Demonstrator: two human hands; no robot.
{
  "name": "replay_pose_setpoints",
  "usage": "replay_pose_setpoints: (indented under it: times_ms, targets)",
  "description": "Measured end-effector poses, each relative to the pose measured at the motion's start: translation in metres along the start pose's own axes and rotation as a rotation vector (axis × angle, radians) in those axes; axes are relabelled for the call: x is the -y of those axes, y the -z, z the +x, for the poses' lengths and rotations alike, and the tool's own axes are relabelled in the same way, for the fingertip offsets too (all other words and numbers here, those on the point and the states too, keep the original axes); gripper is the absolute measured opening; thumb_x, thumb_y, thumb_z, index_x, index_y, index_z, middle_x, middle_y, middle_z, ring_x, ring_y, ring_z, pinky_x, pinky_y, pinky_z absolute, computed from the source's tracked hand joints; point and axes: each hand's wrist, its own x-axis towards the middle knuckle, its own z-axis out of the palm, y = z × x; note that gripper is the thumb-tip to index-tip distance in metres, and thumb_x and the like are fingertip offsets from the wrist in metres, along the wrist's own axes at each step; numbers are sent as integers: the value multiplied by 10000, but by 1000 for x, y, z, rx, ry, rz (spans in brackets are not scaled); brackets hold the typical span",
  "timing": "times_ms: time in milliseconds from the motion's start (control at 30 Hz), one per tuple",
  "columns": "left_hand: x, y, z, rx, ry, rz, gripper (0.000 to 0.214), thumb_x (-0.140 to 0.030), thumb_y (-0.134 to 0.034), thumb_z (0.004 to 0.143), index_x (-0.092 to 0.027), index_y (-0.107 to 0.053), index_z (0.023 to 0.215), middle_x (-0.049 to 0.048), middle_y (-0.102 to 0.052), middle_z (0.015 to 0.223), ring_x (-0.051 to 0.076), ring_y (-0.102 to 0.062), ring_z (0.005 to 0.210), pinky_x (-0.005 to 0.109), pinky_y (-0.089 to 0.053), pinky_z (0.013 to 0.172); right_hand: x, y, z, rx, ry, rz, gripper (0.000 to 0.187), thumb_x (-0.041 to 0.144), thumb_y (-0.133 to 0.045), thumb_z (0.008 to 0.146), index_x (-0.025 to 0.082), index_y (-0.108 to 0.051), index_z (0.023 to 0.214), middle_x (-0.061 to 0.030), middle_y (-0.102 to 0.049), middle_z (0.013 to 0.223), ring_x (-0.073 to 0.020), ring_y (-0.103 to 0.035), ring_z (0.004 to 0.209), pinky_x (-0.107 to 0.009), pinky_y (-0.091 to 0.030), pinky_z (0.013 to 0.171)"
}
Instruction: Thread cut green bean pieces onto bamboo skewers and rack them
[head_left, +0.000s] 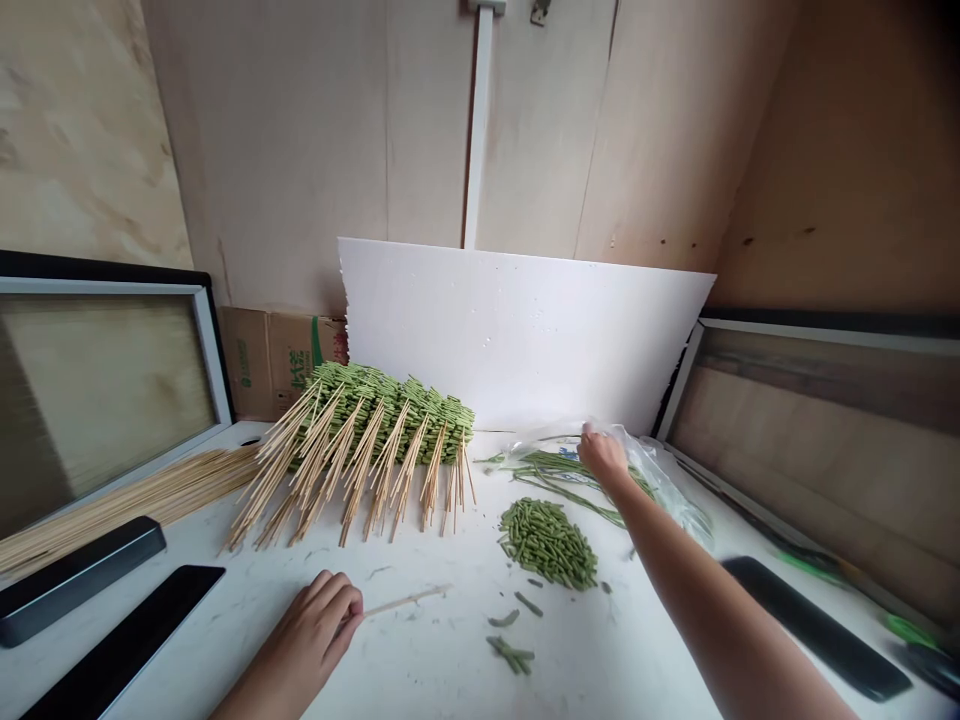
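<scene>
While pinching a skewer (406,601) in the left hand (321,622), got right hand (604,456) curled at the plastic bag (673,492), can't tell if gripping.

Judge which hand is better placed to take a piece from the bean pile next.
Probably the right hand: it is nearer the pile, while the left hand holds a skewer. Whether the right grips the bag is unclear.

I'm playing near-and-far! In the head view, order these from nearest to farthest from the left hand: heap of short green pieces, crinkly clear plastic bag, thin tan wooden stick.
1. Thin wooden stick: in the left hand.
2. Green heap: to the right.
3. Plastic bag: farther right, farther back.
</scene>
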Motion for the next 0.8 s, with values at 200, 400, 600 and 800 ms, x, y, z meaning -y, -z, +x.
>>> replay_pose_setpoints:
  times_ms: [200, 400, 600, 800]
  targets:
    - [-1, 2, 1, 10, -1, -6, 211, -197, -428, 1022, -216, -553, 854, 45, -621, 916, 237, -570, 884, 350, -447, 791, -17, 28, -3, 119, 0, 90, 339, 367, -639, 988, 194, -612, 1279, -92, -620, 1313, -233, -656, 1099, -442, -579, 929]
    - [-2, 9, 2, 3, 13, 79, 211, -147, -431, 1004, -199, -566, 850, 58, -624, 925, 246, -569, 904, 363, -433, 801, -26, 72, -8, 44, 73, 174, 181, 310, -655, 948, 205, -756, 1054, -107, -760, 1040, -233, -699, 913, -290, -483, 725]
    - [-8, 22, 3, 22, 64, 134, 204, -109, -458, 991, -198, -589, 863, 57, -636, 954, 247, -574, 947, 354, -431, 817, -51, 125, -8, -323, 76, 350, 281, 450, -636, 948, 195, -755, 947, -122, -767, 919, -237, -638, 767, -324, -359, 635]
    - [-9, 29, 1, -5, 73, 75, 165, -159, -496, 994, -203, -599, 873, 51, -625, 974, 247, -565, 958, 363, -436, 831, -59, 179, -15, -541, -67, 613, 238, 402, -649, 951, 174, -707, 914, -107, -750, 728, -191, -617, 631, -314, -403, 669]
